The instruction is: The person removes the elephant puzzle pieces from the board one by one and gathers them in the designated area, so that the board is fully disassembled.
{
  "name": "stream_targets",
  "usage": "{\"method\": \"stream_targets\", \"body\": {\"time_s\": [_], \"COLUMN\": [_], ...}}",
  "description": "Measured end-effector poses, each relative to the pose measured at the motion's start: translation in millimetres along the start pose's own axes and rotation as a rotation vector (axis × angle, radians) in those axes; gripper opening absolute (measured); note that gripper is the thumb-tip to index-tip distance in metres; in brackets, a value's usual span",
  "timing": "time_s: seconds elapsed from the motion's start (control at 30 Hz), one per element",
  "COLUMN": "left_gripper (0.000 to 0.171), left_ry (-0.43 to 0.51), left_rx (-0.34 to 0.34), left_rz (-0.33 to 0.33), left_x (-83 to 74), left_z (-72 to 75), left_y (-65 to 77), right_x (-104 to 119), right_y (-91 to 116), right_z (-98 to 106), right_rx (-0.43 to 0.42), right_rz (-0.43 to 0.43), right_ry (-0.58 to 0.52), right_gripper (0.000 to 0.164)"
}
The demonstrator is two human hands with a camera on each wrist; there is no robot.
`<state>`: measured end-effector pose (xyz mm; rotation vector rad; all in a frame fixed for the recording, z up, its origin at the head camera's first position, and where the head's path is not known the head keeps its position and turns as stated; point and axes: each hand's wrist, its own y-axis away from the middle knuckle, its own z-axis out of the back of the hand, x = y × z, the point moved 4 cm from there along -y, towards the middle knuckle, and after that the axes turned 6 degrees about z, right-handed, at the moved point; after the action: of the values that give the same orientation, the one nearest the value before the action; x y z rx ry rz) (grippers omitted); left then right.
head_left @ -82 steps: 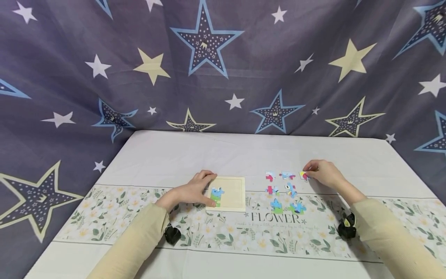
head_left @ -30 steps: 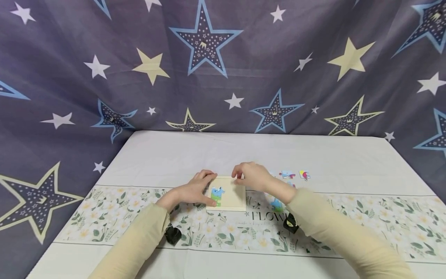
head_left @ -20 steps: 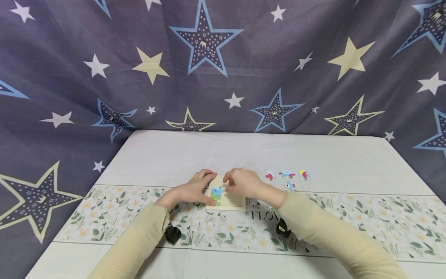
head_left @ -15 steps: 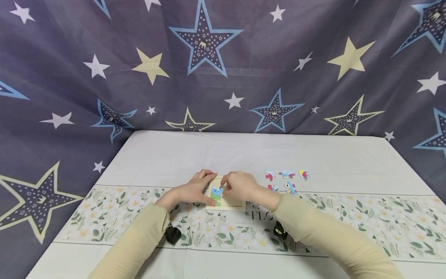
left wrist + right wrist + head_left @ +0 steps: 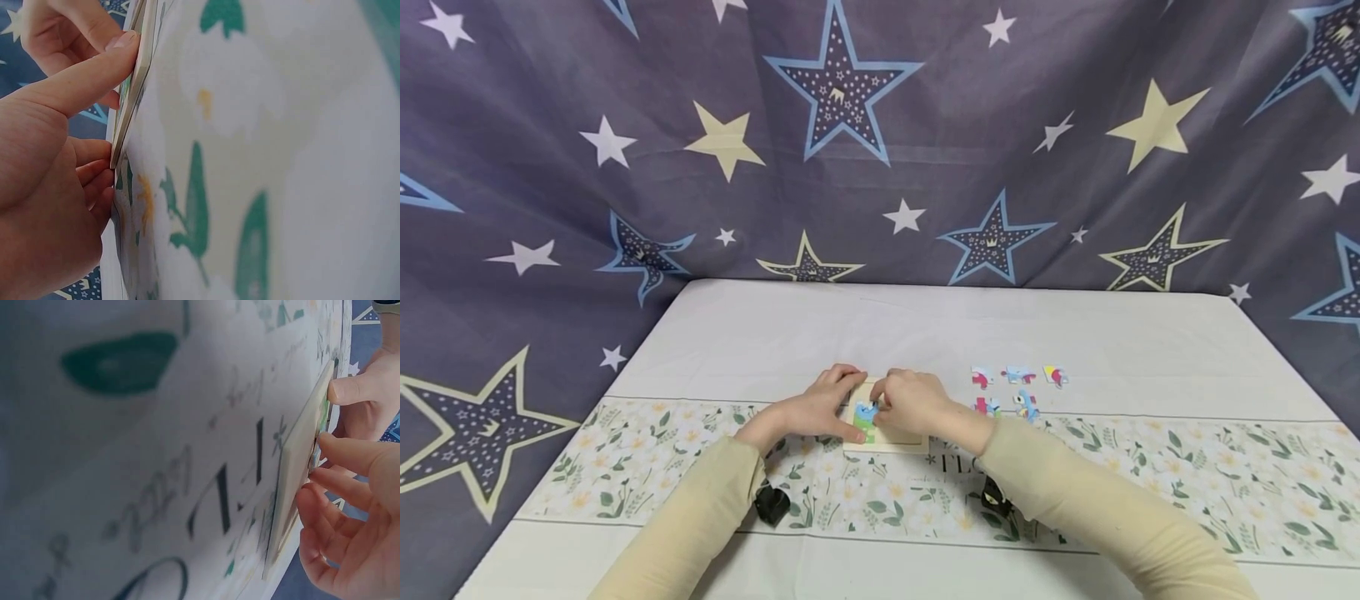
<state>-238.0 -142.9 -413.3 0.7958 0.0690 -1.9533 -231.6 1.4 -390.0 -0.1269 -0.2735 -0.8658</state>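
A shallow wooden puzzle tray lies on the table, with joined blue and green pieces in its left part. My left hand holds the tray's left side, thumb near the front corner and fingers at the back. In the left wrist view the thumb lies on the tray's edge. My right hand is over the tray and pinches a puzzle piece between thumb and index finger, beside the joined pieces. Fingers hide most of that piece, so its picture cannot be made out.
Several loose puzzle pieces lie to the right of the tray, among them a yellow and pink one and a blue one. My right sleeve covers the cloth in front of them. A printed floral band crosses the white tablecloth.
My right hand has moved left from the loose pieces to the tray, then slightly further left and down against the joined pieces. The left hand has stayed on the tray.
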Motion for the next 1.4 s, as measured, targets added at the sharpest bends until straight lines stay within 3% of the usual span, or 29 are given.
{"method": "stream_targets", "body": {"time_s": [0.43,1.4], "left_gripper": [0.096,0.096], "left_ry": [-0.003,-0.018], "left_rx": [-0.004,0.007], "left_rz": [0.005,0.023], "left_x": [-0.8,-1.9], "left_z": [-0.6,0.2], "left_y": [0.6,0.7], "right_x": [2.4,0.6], "right_y": [-1.9,-5.0], "right_z": [-1.0,-6.7], "right_rx": [-0.037,-0.04], "right_rz": [0.008,-0.049], "right_ry": [0.039,-0.128], "right_gripper": [0.022,0.021]}}
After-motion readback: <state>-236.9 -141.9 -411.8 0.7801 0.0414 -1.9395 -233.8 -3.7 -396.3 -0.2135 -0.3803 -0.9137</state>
